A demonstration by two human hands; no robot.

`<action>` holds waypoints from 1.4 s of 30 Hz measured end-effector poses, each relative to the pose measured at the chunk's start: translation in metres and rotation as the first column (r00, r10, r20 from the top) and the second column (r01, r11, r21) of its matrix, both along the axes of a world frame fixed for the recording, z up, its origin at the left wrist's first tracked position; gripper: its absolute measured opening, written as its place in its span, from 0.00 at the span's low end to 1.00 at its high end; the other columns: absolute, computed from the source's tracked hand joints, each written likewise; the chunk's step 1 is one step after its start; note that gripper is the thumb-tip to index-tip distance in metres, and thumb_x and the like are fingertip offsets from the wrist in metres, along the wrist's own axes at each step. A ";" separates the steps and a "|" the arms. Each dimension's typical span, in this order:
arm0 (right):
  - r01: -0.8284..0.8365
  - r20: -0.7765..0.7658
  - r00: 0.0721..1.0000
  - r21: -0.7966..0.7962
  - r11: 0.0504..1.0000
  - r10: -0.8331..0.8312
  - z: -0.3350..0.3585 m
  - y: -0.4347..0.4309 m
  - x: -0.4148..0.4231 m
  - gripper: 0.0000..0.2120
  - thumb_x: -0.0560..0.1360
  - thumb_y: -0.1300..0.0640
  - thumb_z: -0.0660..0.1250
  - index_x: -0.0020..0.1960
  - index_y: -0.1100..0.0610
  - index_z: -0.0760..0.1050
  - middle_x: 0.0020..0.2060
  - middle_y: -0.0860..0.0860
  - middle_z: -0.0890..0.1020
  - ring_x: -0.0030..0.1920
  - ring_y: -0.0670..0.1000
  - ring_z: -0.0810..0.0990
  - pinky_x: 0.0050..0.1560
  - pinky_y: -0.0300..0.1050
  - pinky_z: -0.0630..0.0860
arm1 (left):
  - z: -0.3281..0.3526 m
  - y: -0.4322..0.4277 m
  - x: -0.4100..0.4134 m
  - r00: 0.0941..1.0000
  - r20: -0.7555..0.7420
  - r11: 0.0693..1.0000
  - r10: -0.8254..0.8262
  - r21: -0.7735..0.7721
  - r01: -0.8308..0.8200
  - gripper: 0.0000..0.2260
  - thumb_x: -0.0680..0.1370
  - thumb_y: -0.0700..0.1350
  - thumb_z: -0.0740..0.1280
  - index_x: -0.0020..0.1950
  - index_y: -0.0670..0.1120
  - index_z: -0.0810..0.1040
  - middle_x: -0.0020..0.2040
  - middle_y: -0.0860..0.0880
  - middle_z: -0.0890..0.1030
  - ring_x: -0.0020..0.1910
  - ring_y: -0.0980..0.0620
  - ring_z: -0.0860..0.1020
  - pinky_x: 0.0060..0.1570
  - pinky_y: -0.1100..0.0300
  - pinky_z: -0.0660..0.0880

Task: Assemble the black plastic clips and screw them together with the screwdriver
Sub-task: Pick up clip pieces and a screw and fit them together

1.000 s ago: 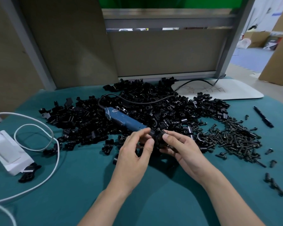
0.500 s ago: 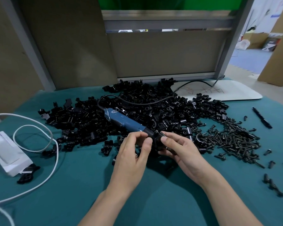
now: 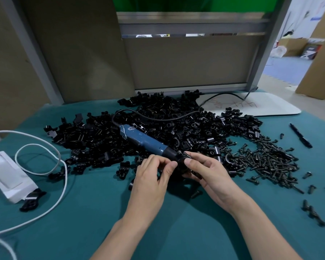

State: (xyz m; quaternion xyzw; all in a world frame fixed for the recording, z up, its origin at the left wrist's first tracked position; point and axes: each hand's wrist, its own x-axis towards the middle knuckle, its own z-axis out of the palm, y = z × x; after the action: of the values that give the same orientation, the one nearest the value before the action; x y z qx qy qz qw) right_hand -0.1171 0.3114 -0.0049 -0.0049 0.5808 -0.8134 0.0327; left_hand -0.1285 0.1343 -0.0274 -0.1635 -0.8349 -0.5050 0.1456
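Bare green cloth runs along the near edge of the worktop (image 3: 176, 228). Farther back a heap of black clips (image 3: 186, 126) spans the middle, the screwdriver (image 3: 144, 140) and its cord (image 3: 158, 119) lying across it. A spread of screws (image 3: 270, 162) crowds the right side, a looped white cable (image 3: 64, 177) and a white box (image 3: 8, 177) the left. A partition (image 3: 186, 62) walls off the rear.

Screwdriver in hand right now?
No: the blue screwdriver lies ungripped on the clip pile, while the left hand and right hand pinch a black clip.
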 end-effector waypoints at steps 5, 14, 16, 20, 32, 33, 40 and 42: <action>0.014 0.006 1.000 -0.036 0.999 -0.013 0.001 0.000 0.000 0.17 0.68 0.51 0.77 0.55 0.54 0.87 0.54 0.56 0.87 0.52 0.48 0.86 0.48 0.39 0.81 | 0.002 0.002 0.002 0.997 -0.031 0.997 -0.072 0.024 0.073 0.05 0.83 0.55 0.62 0.57 0.60 0.75 0.55 0.64 0.76 0.61 0.57 0.75 0.59 0.57 0.74; 0.005 0.007 1.000 -0.037 0.999 -0.005 0.001 0.000 0.000 0.14 0.69 0.53 0.76 0.54 0.52 0.87 0.52 0.54 0.88 0.51 0.47 0.86 0.48 0.39 0.81 | 0.001 0.002 0.000 0.998 0.016 0.997 -0.065 0.038 0.064 0.04 0.83 0.57 0.62 0.53 0.61 0.75 0.53 0.64 0.76 0.58 0.58 0.75 0.55 0.61 0.71; 0.013 0.010 1.000 -0.047 0.999 -0.013 0.000 0.000 -0.001 0.14 0.69 0.53 0.76 0.54 0.52 0.87 0.52 0.54 0.88 0.50 0.47 0.86 0.48 0.39 0.82 | 0.001 0.002 0.002 0.996 0.009 0.995 -0.094 0.039 0.094 0.04 0.84 0.54 0.61 0.57 0.62 0.74 0.56 0.64 0.76 0.61 0.58 0.74 0.57 0.62 0.71; 0.001 -0.001 1.000 -0.037 0.999 -0.001 0.000 0.000 0.000 0.16 0.69 0.53 0.76 0.56 0.55 0.87 0.52 0.55 0.88 0.51 0.48 0.86 0.48 0.39 0.81 | 0.002 0.001 0.003 0.998 0.039 0.998 -0.043 0.055 0.041 0.11 0.81 0.66 0.57 0.57 0.64 0.73 0.54 0.63 0.77 0.58 0.60 0.76 0.54 0.61 0.75; -0.021 0.018 1.000 -0.056 0.998 0.022 0.001 0.002 0.000 0.12 0.74 0.55 0.72 0.55 0.59 0.86 0.52 0.58 0.86 0.52 0.51 0.84 0.50 0.44 0.82 | 0.005 0.002 0.003 0.985 0.009 0.978 -0.174 0.118 0.172 0.08 0.84 0.45 0.65 0.55 0.59 0.77 0.53 0.60 0.78 0.56 0.58 0.77 0.53 0.72 0.71; -0.043 0.016 0.999 -0.071 0.997 0.045 0.000 0.001 0.001 0.11 0.76 0.55 0.71 0.55 0.59 0.85 0.53 0.58 0.85 0.54 0.53 0.83 0.55 0.46 0.82 | 0.005 0.002 0.003 0.982 0.000 0.975 -0.187 0.125 0.185 0.09 0.84 0.44 0.65 0.56 0.59 0.77 0.53 0.60 0.78 0.56 0.58 0.77 0.53 0.73 0.70; -0.054 0.075 0.994 -0.307 0.950 0.081 0.003 -0.008 0.004 0.17 0.77 0.58 0.69 0.59 0.70 0.78 0.58 0.66 0.82 0.57 0.59 0.83 0.57 0.49 0.83 | 0.004 0.003 0.004 0.972 -0.054 0.965 -0.227 0.125 0.232 0.14 0.82 0.40 0.66 0.58 0.59 0.79 0.55 0.59 0.79 0.59 0.57 0.78 0.55 0.71 0.71; -0.039 0.088 0.994 -0.308 0.951 0.070 0.004 -0.008 0.005 0.20 0.77 0.57 0.69 0.61 0.73 0.77 0.61 0.68 0.81 0.59 0.60 0.83 0.56 0.49 0.83 | 0.005 0.003 0.004 0.975 -0.074 0.971 -0.207 0.108 0.214 0.12 0.82 0.42 0.66 0.59 0.59 0.79 0.56 0.59 0.79 0.59 0.56 0.78 0.55 0.72 0.71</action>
State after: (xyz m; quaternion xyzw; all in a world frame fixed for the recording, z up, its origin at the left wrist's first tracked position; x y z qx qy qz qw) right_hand -0.1126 0.3030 -0.0010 0.0139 0.4452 -0.8915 0.0825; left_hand -0.1248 0.1377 -0.0225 -0.2583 -0.7774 -0.5595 0.1262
